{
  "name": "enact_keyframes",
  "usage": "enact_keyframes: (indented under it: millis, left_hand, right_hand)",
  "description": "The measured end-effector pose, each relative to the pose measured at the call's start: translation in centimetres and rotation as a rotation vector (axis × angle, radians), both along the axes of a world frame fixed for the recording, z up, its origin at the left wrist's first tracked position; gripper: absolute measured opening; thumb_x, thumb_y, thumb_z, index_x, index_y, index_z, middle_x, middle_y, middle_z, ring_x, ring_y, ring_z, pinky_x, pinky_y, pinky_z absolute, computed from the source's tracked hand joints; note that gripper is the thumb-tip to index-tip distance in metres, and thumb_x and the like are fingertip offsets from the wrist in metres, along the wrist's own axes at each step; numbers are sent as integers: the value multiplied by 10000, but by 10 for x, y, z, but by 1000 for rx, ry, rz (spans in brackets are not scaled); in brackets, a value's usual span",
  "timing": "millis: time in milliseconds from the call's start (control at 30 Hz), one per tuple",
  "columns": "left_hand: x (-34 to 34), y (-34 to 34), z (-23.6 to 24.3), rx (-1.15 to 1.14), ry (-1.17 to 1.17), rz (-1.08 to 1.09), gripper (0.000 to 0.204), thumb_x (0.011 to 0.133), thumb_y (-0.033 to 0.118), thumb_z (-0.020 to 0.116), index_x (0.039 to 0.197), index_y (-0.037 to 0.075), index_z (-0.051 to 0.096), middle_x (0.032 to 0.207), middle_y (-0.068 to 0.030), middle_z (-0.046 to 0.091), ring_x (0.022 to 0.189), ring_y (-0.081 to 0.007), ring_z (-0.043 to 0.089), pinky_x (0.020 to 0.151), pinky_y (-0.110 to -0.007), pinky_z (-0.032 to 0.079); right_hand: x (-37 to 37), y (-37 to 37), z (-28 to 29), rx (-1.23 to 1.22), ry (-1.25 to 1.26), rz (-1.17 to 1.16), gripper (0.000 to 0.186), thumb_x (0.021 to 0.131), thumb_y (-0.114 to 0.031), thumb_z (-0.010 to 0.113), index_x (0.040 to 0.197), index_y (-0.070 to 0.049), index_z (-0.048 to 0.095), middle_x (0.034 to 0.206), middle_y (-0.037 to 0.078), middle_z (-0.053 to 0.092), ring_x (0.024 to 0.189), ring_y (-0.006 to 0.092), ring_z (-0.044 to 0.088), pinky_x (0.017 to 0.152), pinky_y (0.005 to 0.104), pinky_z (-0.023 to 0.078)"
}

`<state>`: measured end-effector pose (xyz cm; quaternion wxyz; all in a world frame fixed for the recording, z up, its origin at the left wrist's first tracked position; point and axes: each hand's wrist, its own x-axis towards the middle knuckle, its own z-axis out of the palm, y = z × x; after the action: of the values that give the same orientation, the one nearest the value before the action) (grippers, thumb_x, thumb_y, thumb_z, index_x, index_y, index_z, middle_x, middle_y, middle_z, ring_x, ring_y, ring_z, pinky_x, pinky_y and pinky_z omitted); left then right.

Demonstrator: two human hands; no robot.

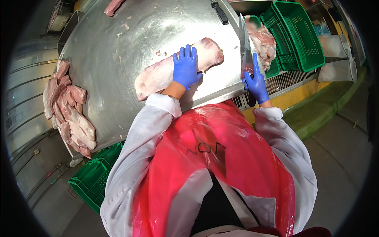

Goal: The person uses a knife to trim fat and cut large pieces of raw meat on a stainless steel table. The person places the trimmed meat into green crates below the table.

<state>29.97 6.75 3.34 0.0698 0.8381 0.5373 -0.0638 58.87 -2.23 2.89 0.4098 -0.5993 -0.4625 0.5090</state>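
Observation:
A long slab of pale, fatty raw meat lies slantwise on the metal table. My left hand, in a blue glove, rests flat on top of it with fingers spread. At the table's right edge my right hand, also in a blue glove, grips a large knife by its dark handle. The index finger stretches forward alongside the blade. The wide knife blade points away from me, apart from the slab, and its lower part is smeared with reddish residue.
Raw meat strips pile up at the metal table's left edge; another meat piece lies at the far side. A black-handled tool lies far right. Meat trimmings and a green crate stand right; another green crate sits lower left.

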Motion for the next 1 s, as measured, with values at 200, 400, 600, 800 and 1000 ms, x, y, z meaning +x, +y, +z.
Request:
enact_keyframes:
  millis: [200,400,600,800,1000]
  left_hand:
    - [-80,33,-2,-210,-260,-106,1177,595,513,875,1502,-17,345,1470,-260,463,1359,-412,458,1141,-474,358]
    - [-252,6,-16,-543,-424,436,1138,550,434,970,1464,44,417,1434,-201,496,1315,-327,504,1113,-417,405]
    - [-268,-74,-48,-143,-665,544,976,525,396,977,1305,38,511,1235,-207,621,1159,-336,603,1005,-411,481]
    - [-226,-100,-34,-288,-667,774,1023,501,403,989,1277,26,440,1099,-240,644,1043,-365,649,906,-429,520]
    - [-230,-90,-45,-270,-843,834,1059,579,380,974,1381,33,375,1198,-234,624,1142,-341,616,996,-404,479]
  right_hand:
    - [14,-10,1,17,-97,-20,812,925,4,528,1625,-143,143,874,70,645,614,103,581,535,250,492]
    - [6,2,-20,-67,-1,114,587,1001,-103,589,1519,-67,315,793,57,631,545,81,548,452,238,445]
    - [-90,60,-25,-137,203,389,434,994,-79,568,1379,-48,371,748,70,608,512,110,568,450,245,468]
    - [-154,123,-55,-81,271,478,370,989,-66,570,1315,-26,400,730,73,620,480,123,570,438,250,469]
    - [-165,161,-44,-87,232,439,244,971,-42,558,1199,-12,479,746,85,631,557,124,603,452,248,489]
